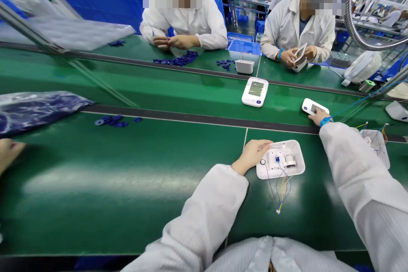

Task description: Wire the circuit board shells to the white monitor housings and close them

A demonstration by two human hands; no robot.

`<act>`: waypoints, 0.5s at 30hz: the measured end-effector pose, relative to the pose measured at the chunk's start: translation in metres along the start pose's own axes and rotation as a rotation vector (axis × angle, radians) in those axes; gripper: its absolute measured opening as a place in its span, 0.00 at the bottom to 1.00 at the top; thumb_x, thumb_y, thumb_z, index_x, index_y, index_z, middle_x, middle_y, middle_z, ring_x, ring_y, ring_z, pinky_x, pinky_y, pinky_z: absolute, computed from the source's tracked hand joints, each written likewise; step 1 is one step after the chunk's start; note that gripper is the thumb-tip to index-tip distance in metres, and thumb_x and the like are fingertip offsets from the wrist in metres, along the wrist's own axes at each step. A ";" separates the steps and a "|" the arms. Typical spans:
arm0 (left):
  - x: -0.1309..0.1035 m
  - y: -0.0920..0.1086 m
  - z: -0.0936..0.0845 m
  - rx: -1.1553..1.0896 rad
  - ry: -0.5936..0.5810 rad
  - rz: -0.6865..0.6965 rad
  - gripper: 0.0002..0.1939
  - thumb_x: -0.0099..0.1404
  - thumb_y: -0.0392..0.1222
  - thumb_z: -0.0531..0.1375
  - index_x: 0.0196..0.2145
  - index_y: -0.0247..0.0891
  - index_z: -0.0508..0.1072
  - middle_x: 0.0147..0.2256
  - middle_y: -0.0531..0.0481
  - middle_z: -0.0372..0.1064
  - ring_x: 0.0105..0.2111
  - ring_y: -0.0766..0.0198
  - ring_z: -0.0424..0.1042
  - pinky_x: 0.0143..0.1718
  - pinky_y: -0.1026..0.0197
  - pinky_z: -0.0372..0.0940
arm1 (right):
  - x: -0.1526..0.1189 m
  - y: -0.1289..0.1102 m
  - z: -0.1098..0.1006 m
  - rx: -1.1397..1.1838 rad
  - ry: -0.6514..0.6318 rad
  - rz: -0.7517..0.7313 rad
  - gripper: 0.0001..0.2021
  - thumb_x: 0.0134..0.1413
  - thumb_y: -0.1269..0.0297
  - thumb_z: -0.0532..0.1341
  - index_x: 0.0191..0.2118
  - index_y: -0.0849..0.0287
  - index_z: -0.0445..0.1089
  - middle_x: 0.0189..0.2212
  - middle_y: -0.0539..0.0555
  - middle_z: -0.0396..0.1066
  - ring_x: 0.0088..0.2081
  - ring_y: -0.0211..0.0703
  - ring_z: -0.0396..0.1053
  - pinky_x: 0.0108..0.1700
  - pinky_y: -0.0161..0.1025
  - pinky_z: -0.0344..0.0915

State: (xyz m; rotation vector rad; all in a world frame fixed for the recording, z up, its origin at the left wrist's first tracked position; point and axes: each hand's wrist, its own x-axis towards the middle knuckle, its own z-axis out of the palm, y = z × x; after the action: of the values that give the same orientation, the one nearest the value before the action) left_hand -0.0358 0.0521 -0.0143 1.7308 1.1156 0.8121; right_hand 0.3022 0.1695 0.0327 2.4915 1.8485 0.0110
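Note:
My left hand [255, 154] grips the left rim of an open white plastic housing [298, 172] on the green bench. Inside the housing sit a small motor-like cylinder [290, 160] and a small blue part. Thin coloured wires [283, 191] trail from it over the near edge to a white connector. My right hand [319, 117], with a blue wrist strap [325, 121], reaches out to the belt. Its fingers are closed on the near right end of a white casing with a display [314, 107]; the fingertips are partly hidden.
Another white casing with a screen [255, 92] lies on the green belt [191, 83]. A second wired housing [378, 146] is at right, partly behind my sleeve. Blue parts [116, 121] and a plastic bag [38, 110] lie left. A co-worker's hand [11, 151] shows at far left; two people sit opposite.

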 end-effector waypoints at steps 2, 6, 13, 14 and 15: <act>0.000 -0.001 0.000 -0.024 0.029 0.005 0.15 0.63 0.49 0.60 0.42 0.41 0.81 0.44 0.46 0.80 0.47 0.51 0.77 0.51 0.51 0.69 | 0.000 -0.006 -0.005 0.014 0.002 0.017 0.21 0.63 0.56 0.59 0.52 0.69 0.68 0.44 0.73 0.74 0.48 0.59 0.72 0.48 0.48 0.63; 0.002 -0.002 0.000 -0.121 0.150 0.022 0.16 0.64 0.52 0.60 0.40 0.39 0.81 0.42 0.44 0.80 0.45 0.51 0.77 0.50 0.50 0.69 | -0.012 -0.026 -0.033 0.090 0.143 0.050 0.21 0.70 0.57 0.48 0.50 0.71 0.68 0.42 0.74 0.74 0.45 0.57 0.73 0.46 0.46 0.62; -0.007 0.012 0.001 -0.548 0.227 0.089 0.31 0.63 0.64 0.58 0.52 0.36 0.75 0.53 0.38 0.74 0.52 0.50 0.74 0.55 0.48 0.67 | -0.120 -0.083 -0.064 0.887 0.197 -0.304 0.27 0.69 0.46 0.43 0.34 0.61 0.70 0.33 0.56 0.74 0.35 0.45 0.69 0.36 0.37 0.63; -0.012 0.014 0.002 -0.705 0.182 0.079 0.33 0.61 0.65 0.60 0.54 0.37 0.73 0.55 0.39 0.73 0.54 0.48 0.73 0.56 0.47 0.67 | -0.141 -0.093 -0.064 0.997 0.141 -0.369 0.27 0.67 0.44 0.45 0.34 0.60 0.70 0.32 0.54 0.73 0.34 0.43 0.68 0.35 0.37 0.62; -0.019 0.016 0.003 -0.872 0.142 0.040 0.34 0.59 0.64 0.63 0.55 0.37 0.72 0.55 0.39 0.72 0.54 0.46 0.73 0.57 0.46 0.67 | -0.159 -0.102 -0.063 1.040 0.053 -0.430 0.27 0.67 0.43 0.46 0.33 0.60 0.70 0.31 0.53 0.73 0.32 0.42 0.67 0.34 0.37 0.62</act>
State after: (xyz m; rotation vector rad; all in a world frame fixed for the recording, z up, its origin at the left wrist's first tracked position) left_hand -0.0350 0.0308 -0.0020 0.9703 0.6464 1.2283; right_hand 0.1565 0.0487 0.0951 2.4365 2.8770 -1.1791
